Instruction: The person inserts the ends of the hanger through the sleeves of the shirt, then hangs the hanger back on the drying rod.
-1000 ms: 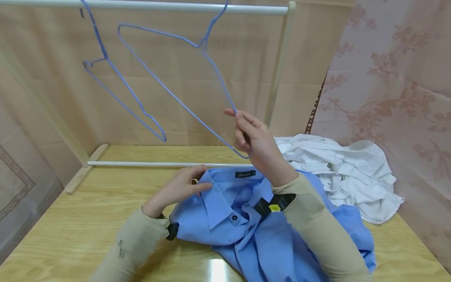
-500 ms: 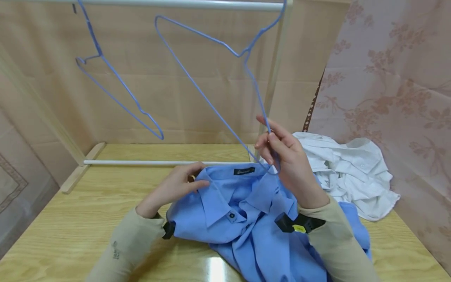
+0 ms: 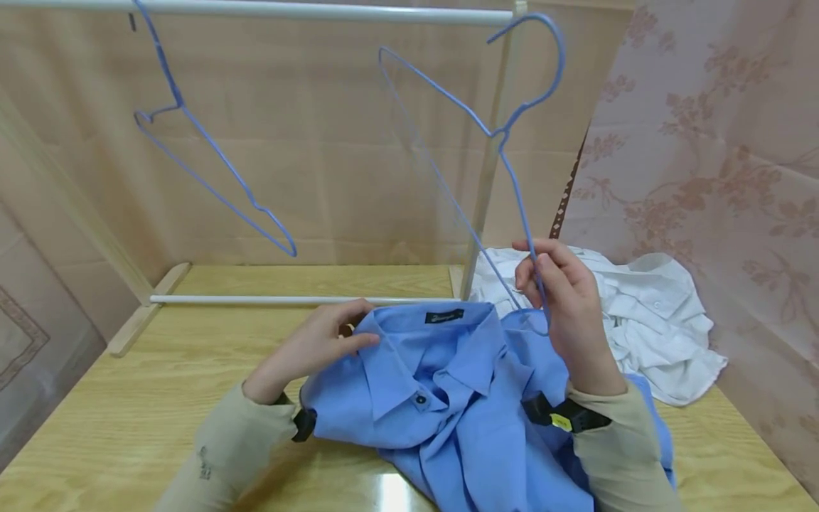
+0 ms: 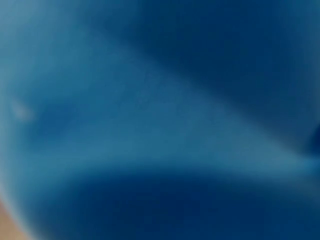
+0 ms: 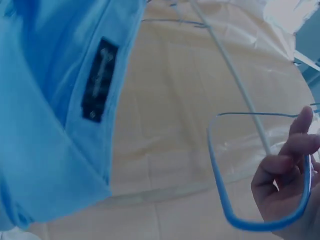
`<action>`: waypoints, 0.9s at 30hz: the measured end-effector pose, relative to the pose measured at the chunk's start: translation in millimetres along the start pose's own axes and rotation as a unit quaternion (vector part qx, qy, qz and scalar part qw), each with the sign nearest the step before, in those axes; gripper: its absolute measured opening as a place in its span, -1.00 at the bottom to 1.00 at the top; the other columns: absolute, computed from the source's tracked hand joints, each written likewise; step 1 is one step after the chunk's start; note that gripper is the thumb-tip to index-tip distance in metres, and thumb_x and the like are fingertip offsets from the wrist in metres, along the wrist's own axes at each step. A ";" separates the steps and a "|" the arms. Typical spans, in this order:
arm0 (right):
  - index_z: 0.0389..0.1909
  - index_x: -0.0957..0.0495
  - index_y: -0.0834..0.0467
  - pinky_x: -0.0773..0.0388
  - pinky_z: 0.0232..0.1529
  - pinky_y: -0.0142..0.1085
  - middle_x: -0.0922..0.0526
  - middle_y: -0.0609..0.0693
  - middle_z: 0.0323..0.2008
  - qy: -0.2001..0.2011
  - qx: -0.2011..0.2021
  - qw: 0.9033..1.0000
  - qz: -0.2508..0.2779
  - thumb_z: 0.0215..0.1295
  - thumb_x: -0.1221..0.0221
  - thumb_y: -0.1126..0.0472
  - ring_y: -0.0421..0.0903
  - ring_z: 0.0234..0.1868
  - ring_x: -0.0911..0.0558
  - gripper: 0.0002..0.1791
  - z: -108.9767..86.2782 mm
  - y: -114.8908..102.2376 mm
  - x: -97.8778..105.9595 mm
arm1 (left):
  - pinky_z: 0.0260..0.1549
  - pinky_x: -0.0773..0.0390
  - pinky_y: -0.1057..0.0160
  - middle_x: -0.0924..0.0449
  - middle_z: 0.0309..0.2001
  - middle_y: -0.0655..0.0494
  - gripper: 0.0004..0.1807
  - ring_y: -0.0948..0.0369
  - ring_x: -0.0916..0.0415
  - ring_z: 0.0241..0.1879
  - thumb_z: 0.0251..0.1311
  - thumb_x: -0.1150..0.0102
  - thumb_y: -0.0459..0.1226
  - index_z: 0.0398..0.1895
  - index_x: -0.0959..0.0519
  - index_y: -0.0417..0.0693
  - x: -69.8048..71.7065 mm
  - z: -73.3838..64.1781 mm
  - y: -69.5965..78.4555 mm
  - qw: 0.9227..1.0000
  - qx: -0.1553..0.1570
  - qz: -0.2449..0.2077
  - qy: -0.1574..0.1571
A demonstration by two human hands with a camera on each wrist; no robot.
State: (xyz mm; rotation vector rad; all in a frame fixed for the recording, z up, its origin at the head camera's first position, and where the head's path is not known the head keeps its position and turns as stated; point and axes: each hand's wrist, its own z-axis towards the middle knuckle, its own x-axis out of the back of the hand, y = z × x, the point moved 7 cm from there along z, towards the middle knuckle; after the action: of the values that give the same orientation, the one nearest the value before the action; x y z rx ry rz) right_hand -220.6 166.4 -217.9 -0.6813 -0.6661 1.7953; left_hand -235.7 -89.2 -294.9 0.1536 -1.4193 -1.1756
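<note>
A blue button-up shirt (image 3: 409, 384) lies on the table, its collar raised toward the rack and a black label (image 3: 444, 316) inside the neck. My left hand (image 3: 313, 345) grips the left side of the collar between thumb and fingers. Blue cloth fills the left wrist view, blurred. In my right hand (image 3: 566, 306) I pinch one arm of a blue wire hanger (image 3: 521, 206) near its end, the hook pointing up and free of the rail. The hanger's lower corner overlaps the shirt's right shoulder. The right wrist view shows the hanger's end (image 5: 220, 175) beside those fingers, apart from the collar.
Another blue hanger (image 3: 220, 156) hangs on the left of the white rail (image 3: 320, 10). A lower bar (image 3: 256, 299) runs along the table behind the shirt. A crumpled white garment (image 3: 665, 313) lies at the back right, near a floral curtain (image 3: 716, 142).
My right hand has moved right and down with the hanger, and its hook has come away from the rail. My left hand stays on the collar.
</note>
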 end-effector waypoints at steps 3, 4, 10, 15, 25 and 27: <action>-0.32 -0.51 0.24 -0.17 -0.67 -0.42 -0.46 -0.05 -0.69 0.063 -0.007 0.998 -0.023 0.35 0.07 0.34 -0.20 -0.68 -0.31 -0.82 -3.0 7.8 12.0 | -0.45 -0.48 0.34 -0.51 -0.36 0.21 -0.83 0.27 -0.44 -0.39 0.16 -0.16 -0.19 -0.19 -0.50 0.06 -1.3 0.4 -1.3 1.000 0.006 -0.001 0.000; -0.39 -0.51 0.24 -0.17 -0.67 -0.42 -0.44 -0.05 -0.71 0.085 -0.011 0.996 -0.031 0.33 0.04 0.35 -0.20 -0.68 -0.32 -0.83 -4.0 10.6 16.2 | -0.46 -0.48 0.34 -0.51 -0.36 0.21 -0.84 0.27 -0.44 -0.40 0.16 -0.16 -0.19 -0.20 -0.50 0.06 -1.9 0.5 -2.0 1.000 0.008 -0.001 -0.001; -0.71 -0.34 0.25 -0.13 -0.72 -0.42 -0.37 -0.06 -0.80 0.183 0.006 0.974 -0.131 0.27 -0.07 0.30 -0.19 -0.76 -0.25 -0.66 -6.8 16.5 42.0 | -0.49 -0.51 0.32 -0.50 -0.38 0.16 -0.87 0.26 -0.45 -0.45 0.16 -0.15 -0.20 -0.23 -0.49 0.05 -3.4 1.2 -3.8 1.000 0.010 -0.015 -0.002; -0.64 -0.44 0.34 -0.08 -0.76 -0.45 -0.46 -0.09 -0.76 0.204 0.077 0.959 -0.180 0.23 -0.10 0.36 -0.24 -0.79 -0.24 -0.75 -6.5 10.8 55.8 | -0.50 -0.52 0.31 -0.49 -0.38 0.14 -0.86 0.24 -0.45 -0.45 0.17 -0.14 -0.21 -0.22 -0.49 0.03 -2.1 1.5 -4.5 1.000 0.015 -0.022 -0.003; -0.07 -0.44 0.33 -0.25 -0.65 -0.49 -0.58 -0.05 -0.47 0.155 0.123 0.968 -0.154 0.26 0.06 0.49 -0.22 -0.72 -0.32 -0.75 -7.1 5.5 54.3 | -0.48 -0.50 0.33 -0.50 -0.37 0.15 -0.82 0.23 -0.43 -0.40 0.16 -0.16 -0.19 -0.18 -0.51 0.01 -1.6 1.4 -6.2 1.000 0.018 -0.017 -0.001; 0.00 -0.40 0.31 -0.29 -0.63 -0.50 -0.57 -0.03 -0.39 0.149 0.121 0.970 -0.148 0.27 0.12 0.51 -0.20 -0.71 -0.33 -0.69 -7.5 4.2 53.0 | -0.49 -0.50 0.33 -0.50 -0.37 0.16 -0.82 0.24 -0.43 -0.41 0.16 -0.15 -0.18 -0.19 -0.50 0.02 -2.4 2.0 -5.5 1.000 0.014 -0.016 -0.002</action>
State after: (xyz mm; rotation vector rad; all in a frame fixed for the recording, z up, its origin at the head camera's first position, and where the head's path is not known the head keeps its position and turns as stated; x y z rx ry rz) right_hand -232.8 216.4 -233.2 -0.6309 -0.3186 1.4318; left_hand -239.6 -89.1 -299.9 0.1940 -1.4416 -1.1824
